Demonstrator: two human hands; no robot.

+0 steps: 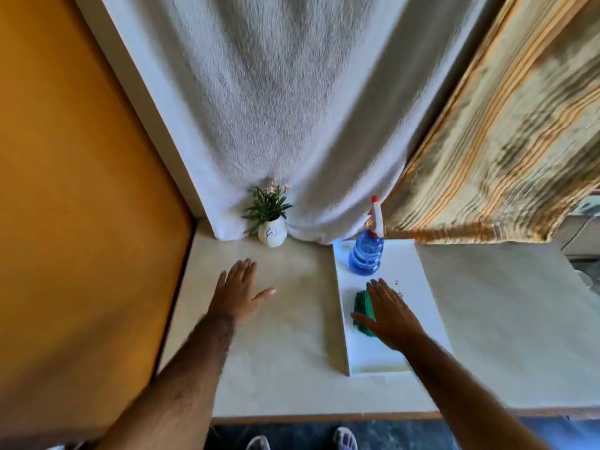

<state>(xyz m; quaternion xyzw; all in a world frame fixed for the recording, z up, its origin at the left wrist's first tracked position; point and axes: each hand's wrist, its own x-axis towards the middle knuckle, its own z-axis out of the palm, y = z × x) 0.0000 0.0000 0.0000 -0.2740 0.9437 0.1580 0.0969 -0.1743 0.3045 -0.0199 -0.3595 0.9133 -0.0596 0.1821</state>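
My left hand [238, 289] lies flat, fingers straight and spread, on or just above the beige counter [279, 336]. My right hand [388, 311] is stretched out flat over a green scrub pad [361, 305], which lies on a white board [418, 287]; whether the palm presses the pad I cannot tell. A blue spray bottle [365, 254] with a white and red trigger head stands upright at the board's far end. Small dark specks mark the board just right of my fingertips.
A white vase with a green plant [271, 222] stands at the back of the counter against a hanging white cloth [276, 108]. An orange wall [74, 190] bounds the left side. A striped curtain [506, 141] hangs at the right. The counter's front edge runs above my feet.
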